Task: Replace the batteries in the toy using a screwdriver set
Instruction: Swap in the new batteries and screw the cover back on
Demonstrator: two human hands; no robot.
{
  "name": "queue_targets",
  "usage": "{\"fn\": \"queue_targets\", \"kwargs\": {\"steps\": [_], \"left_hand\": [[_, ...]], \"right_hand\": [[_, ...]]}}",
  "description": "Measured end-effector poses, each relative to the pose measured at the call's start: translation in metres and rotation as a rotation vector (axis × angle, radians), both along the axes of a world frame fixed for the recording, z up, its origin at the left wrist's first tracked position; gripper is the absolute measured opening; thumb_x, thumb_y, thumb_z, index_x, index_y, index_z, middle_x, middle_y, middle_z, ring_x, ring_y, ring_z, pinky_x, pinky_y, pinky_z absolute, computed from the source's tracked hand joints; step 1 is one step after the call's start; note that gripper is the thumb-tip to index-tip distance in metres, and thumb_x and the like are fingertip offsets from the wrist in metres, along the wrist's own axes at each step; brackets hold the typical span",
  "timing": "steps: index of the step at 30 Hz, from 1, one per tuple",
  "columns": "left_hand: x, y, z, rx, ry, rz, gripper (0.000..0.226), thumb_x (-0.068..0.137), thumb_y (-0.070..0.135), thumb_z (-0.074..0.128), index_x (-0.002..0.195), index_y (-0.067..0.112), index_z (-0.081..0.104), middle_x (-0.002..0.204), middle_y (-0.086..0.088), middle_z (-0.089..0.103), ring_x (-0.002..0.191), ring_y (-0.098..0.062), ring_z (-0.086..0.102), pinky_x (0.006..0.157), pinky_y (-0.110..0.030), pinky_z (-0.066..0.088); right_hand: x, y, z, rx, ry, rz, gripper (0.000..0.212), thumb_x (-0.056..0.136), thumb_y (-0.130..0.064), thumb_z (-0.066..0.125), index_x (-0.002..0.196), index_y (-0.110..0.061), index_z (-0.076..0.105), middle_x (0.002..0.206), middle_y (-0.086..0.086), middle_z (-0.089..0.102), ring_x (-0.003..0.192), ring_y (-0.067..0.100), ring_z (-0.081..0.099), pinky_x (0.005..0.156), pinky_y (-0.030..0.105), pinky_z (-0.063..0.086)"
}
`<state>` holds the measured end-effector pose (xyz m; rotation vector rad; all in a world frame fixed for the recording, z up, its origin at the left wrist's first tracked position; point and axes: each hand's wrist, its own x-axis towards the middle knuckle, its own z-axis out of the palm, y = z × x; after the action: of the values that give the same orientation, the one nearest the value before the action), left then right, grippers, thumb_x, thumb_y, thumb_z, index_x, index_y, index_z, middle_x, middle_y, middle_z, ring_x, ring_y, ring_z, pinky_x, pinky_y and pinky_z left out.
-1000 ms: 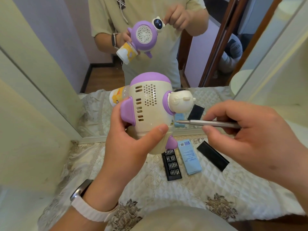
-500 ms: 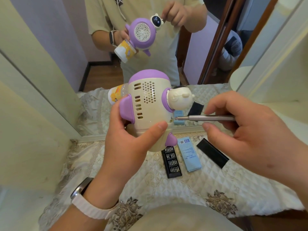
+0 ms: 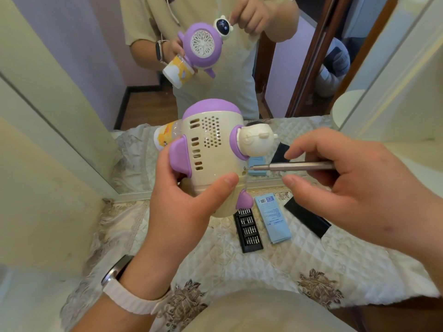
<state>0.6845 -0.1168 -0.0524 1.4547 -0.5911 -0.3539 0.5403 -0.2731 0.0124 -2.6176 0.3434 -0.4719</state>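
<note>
The left hand (image 3: 182, 212) grips the toy (image 3: 213, 149), fingers curled round it, thumb just under a side screw (image 3: 245, 167). The right hand (image 3: 359, 195) pinches the screwdriver (image 3: 299, 167), its tip on that screw. This is probably the step of loosening the battery cover. Next it needs steady turning.

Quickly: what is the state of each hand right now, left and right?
Left hand: closed, grips the toy.
Right hand: closed, holds the screwdriver, tip against the toy.
</note>
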Motion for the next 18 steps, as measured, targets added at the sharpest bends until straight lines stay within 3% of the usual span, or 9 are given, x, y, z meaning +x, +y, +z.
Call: {"fn": "queue_targets", "kwargs": {"steps": [2, 5, 10, 14, 18], "left_hand": [[0.0006, 0.0003, 0.0003, 0.001, 0.007, 0.002, 0.068, 0.067, 0.023, 0.088, 0.123, 0.024, 0.049, 0.097, 0.018, 0.070, 0.082, -0.002, 0.070, 0.056, -0.017, 0.052], [0.0020, 0.0009, -0.0008, -0.001, 0.008, 0.001, 0.066, 0.068, 0.023, 0.087, 0.122, 0.024, 0.049, 0.096, 0.018, 0.071, 0.081, -0.002, 0.070, 0.054, -0.017, 0.052], [0.0020, 0.0019, -0.0034, -0.003, 0.006, 0.005, 0.062, 0.068, 0.021, 0.079, 0.123, 0.023, 0.049, 0.097, 0.018, 0.071, 0.082, -0.002, 0.070, 0.055, -0.017, 0.052], [0.0019, 0.0027, -0.0041, 0.005, -0.005, 0.003, 0.063, 0.068, 0.023, 0.079, 0.123, 0.024, 0.049, 0.098, 0.017, 0.070, 0.084, -0.003, 0.070, 0.056, -0.018, 0.052], [0.0025, 0.0030, -0.0044, 0.009, -0.001, 0.003, 0.067, 0.066, 0.026, 0.082, 0.124, 0.026, 0.049, 0.101, 0.015, 0.070, 0.085, -0.004, 0.070, 0.057, -0.019, 0.052]], "right_hand": [[0.0010, 0.0005, -0.0002, 0.012, 0.005, 0.014, 0.013, 0.082, -0.035, 0.058, 0.094, -0.035, 0.052, 0.074, -0.004, 0.053, 0.056, 0.008, 0.050, 0.049, 0.013, 0.038], [0.0020, 0.0015, 0.0009, 0.043, 0.006, 0.015, 0.012, 0.080, -0.026, 0.059, 0.089, -0.033, 0.054, 0.072, -0.006, 0.058, 0.059, 0.012, 0.054, 0.050, 0.017, 0.041], [0.0013, -0.0001, 0.0011, 0.009, 0.001, -0.012, 0.004, 0.082, -0.033, 0.057, 0.085, -0.031, 0.058, 0.061, -0.007, 0.059, 0.061, 0.010, 0.057, 0.051, 0.015, 0.042], [0.0023, -0.0018, -0.0001, -0.043, 0.012, -0.012, 0.015, 0.089, -0.044, 0.050, 0.085, -0.032, 0.059, 0.053, -0.011, 0.056, 0.062, 0.007, 0.057, 0.052, 0.013, 0.042], [0.0019, 0.0010, 0.0005, -0.006, 0.004, 0.007, 0.009, 0.082, -0.036, 0.058, 0.089, -0.032, 0.053, 0.055, -0.004, 0.053, 0.060, 0.015, 0.055, 0.052, 0.023, 0.043]]}}
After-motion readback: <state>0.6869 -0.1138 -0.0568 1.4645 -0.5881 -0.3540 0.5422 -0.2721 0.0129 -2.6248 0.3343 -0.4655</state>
